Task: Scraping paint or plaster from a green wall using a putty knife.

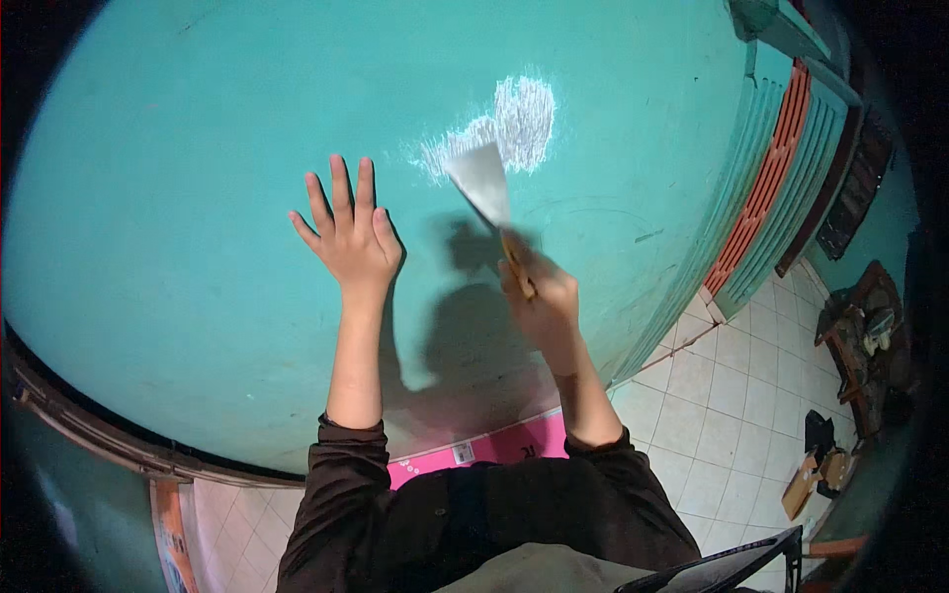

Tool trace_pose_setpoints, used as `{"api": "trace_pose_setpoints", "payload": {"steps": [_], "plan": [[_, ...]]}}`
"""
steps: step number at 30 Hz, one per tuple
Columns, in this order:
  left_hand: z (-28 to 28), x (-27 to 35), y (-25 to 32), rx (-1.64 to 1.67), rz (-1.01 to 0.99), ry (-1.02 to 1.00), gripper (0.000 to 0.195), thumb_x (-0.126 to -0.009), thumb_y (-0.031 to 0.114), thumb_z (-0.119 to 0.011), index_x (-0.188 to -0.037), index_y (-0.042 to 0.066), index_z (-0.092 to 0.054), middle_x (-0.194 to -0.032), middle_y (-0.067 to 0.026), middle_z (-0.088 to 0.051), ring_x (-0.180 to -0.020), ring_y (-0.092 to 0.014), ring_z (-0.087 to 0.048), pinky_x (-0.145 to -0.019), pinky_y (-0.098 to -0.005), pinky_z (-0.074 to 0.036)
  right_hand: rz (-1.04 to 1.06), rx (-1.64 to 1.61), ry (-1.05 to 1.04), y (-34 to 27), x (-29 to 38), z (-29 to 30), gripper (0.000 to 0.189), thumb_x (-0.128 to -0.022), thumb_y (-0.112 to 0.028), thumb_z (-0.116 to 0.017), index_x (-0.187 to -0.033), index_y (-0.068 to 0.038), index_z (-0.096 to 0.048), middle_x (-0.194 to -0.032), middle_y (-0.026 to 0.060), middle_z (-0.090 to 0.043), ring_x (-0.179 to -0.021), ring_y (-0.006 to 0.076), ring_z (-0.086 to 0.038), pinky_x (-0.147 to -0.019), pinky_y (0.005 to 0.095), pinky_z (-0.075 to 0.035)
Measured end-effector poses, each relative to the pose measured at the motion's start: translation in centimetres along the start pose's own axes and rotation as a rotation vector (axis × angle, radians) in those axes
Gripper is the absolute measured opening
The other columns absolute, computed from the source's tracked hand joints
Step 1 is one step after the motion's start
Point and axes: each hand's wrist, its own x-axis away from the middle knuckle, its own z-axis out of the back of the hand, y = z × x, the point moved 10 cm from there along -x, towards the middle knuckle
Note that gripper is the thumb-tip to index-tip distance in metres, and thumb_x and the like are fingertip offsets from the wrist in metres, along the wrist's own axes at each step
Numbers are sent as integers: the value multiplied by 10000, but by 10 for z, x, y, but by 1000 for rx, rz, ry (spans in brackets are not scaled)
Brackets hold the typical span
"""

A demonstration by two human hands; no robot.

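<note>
Before me stands a turquoise painted wall. My left hand rests flat against it with the fingers spread, holding nothing. In my right hand is a putty knife, gripped by its yellowish handle. Its broad metal blade points up the wall and overlaps the lower edge of a rough white scraped patch. That patch has an irregular outline, with a taller lobe on the right and a lower one on the left. Whether the blade edge touches the wall is hard to tell. My shadow falls on the wall between the two arms.
A pink printed sheet or mat lies at the wall's foot. Pale floor tiles spread to the right. An orange and turquoise fluted pillar marks the wall's right end. Wooden furniture and cardboard pieces sit at far right.
</note>
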Motion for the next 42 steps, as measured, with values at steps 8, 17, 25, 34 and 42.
{"api": "trace_pose_setpoints", "payload": {"steps": [8,17,25,34,42], "plan": [[-4,14,-22,25,25,-15,487,-996,310,-276,-1414,245,-516,-1537,-17,-382,-1458,-292,-251,-1177,-519,26,-127,-23,47,-20,-42,-4,415,-860,-4,-547,-1271,-11,-606,-636,48,-487,-545,90,-469,-529,246,-433],[-7,15,-23,7,26,-16,482,-1007,325,-266,-1412,247,-516,-1544,-15,-369,-1461,-294,-241,-1177,-523,21,30,-105,99,-26,-16,-37,482,-912,-19,-531,-1390,13,-483,-655,67,-415,-544,97,-418,-504,252,-391],[-4,17,-34,30,21,6,483,-1010,333,-260,-1411,254,-517,-1544,-6,-369,-1462,-288,-238,-1179,-520,21,-175,-242,-45,-24,9,-55,464,-910,-61,-590,-1364,-31,-501,-680,144,-576,-549,263,-573,-547,356,-488],[-9,23,-53,11,39,-23,477,-1013,335,-256,-1406,279,-520,-1540,6,-374,-1456,-282,-251,-1180,-513,20,-76,-127,161,-32,1,-48,388,-858,-26,-629,-1243,14,-599,-770,154,-642,-548,203,-610,-568,288,-510],[-11,25,-64,-12,29,-41,495,-1017,347,-236,-1408,238,-521,-1541,-29,-374,-1462,-311,-233,-1167,-530,16,-185,5,70,-34,-12,-59,406,-840,-15,-618,-1244,14,-599,-722,166,-627,-568,211,-649,-563,299,-515]]}}
